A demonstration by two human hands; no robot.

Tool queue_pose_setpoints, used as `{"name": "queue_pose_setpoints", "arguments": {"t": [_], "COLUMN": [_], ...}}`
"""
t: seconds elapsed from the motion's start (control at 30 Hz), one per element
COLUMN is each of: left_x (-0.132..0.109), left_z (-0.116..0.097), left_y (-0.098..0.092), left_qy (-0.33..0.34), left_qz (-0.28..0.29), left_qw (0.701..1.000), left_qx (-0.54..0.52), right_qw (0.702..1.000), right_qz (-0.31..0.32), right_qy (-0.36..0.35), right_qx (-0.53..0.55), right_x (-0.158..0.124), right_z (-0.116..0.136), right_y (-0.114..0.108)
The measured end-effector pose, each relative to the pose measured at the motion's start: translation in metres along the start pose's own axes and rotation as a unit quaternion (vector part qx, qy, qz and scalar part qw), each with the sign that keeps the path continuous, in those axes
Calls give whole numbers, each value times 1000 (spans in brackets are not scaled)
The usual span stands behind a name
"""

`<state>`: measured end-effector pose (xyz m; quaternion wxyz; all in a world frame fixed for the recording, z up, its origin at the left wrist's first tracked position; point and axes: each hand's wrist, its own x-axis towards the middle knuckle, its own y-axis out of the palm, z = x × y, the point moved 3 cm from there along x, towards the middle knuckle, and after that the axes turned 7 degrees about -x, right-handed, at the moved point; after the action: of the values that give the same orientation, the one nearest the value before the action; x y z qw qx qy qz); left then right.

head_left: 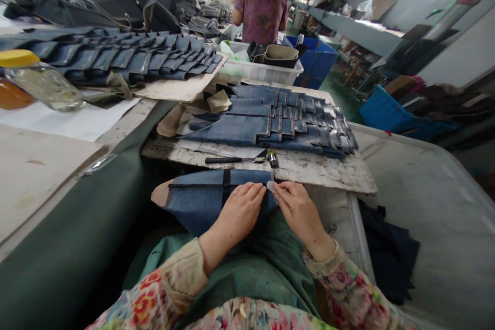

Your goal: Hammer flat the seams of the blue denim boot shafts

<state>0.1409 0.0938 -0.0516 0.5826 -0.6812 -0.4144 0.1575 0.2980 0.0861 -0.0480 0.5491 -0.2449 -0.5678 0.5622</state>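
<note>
A blue leather panel (201,198) with a dark cross strap lies on my lap against the board edge. My left hand (240,211) rests flat on its right part, fingers together and pressing down. My right hand (297,209) pinches the panel's right corner, where a small pale strip (270,185) shows between the fingertips of both hands. Just beyond, a black-handled hammer (242,159) lies on the worn white board (328,170).
Stacked blue leather pieces (278,118) cover the board ahead; more rows (127,56) lie at the left. A yellow-lidded jar (38,80) stands far left. A person in a purple shirt (263,2) stands behind a white bin (263,69). A white tub rim (425,191) is at the right.
</note>
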Motion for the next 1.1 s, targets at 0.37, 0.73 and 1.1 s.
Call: {"name": "queue_pose_setpoints", "arguments": {"t": [0.37,0.73,1.1], "left_x": [-21,-62,-79], "left_z": [20,53,44], "left_y": [-28,-41,-31], "left_qy": [-21,-114,-120], "left_qz": [-31,-127,-149], "left_qw": [996,979,972], "left_qx": [78,115,133], "right_qw": [999,996,974], "right_qz": [38,64,164], "right_qy": [-27,-54,-57], "right_qx": [-27,19,143], "right_x": [18,37,49], "right_z": [48,74,59], "right_y": [9,22,16]}}
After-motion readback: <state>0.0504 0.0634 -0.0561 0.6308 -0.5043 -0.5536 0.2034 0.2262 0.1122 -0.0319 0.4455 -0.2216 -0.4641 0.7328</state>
